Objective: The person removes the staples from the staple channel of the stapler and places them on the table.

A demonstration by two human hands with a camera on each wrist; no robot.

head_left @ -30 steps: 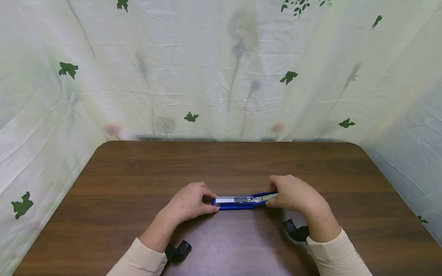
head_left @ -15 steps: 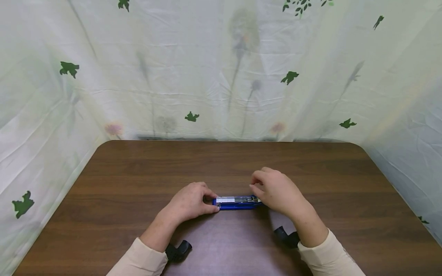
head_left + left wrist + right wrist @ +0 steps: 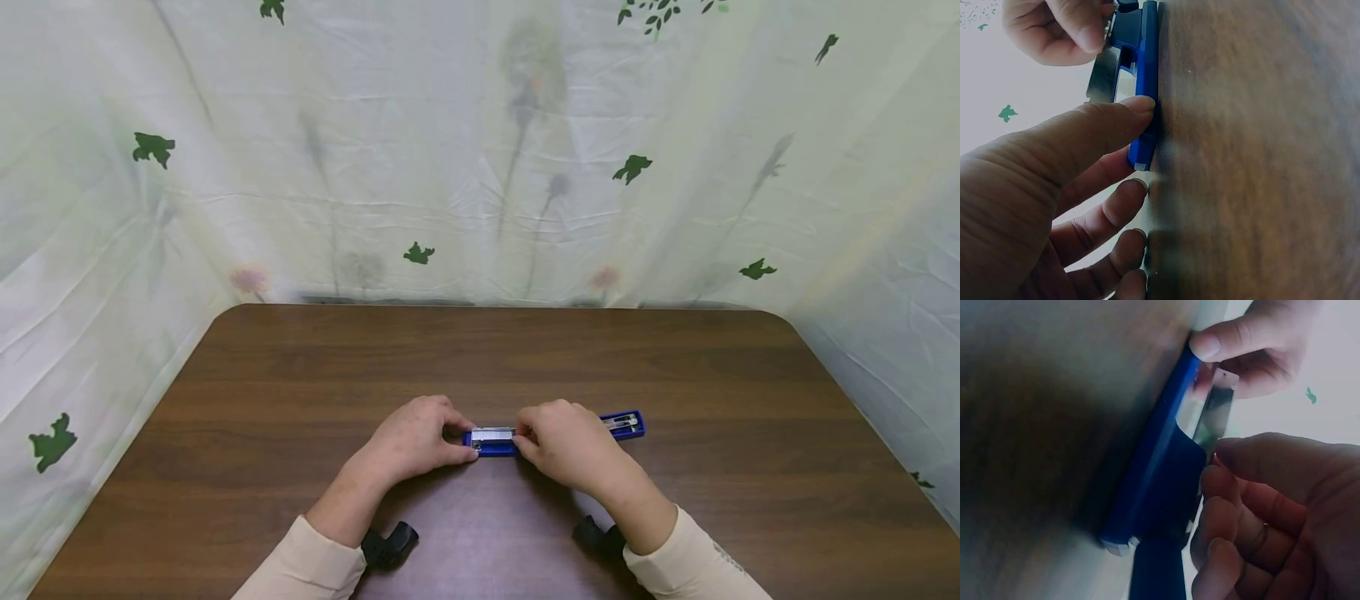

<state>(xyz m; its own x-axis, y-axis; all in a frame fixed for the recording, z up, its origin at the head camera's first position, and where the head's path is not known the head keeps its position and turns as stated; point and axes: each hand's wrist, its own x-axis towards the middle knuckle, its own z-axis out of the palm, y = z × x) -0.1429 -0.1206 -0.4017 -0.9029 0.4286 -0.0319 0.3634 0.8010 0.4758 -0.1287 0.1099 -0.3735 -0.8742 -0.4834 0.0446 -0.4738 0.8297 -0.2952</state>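
Note:
A blue stapler lies lengthwise across the table with its top cover swung back to the right. My left hand pinches the base's left end between thumb and fingers; the left wrist view shows the thumb on its side. Over the stapler's middle is my right hand, its other fingers curled. In the right wrist view its thumb and index finger pinch at the upper edge of the metal staple channel. Whether a small piece sits between those fingertips cannot be seen. The hinge is hidden behind the right hand in the head view.
The brown wooden table extends around both hands. A pale curtain with green leaf shapes hangs behind it and along both sides. Black wrist mounts stick out near the cream sleeves.
My right hand has let go of the stapler's cover and moved left to the channel. The cover now lies back, visible to the right of that hand. My left hand has kept its place.

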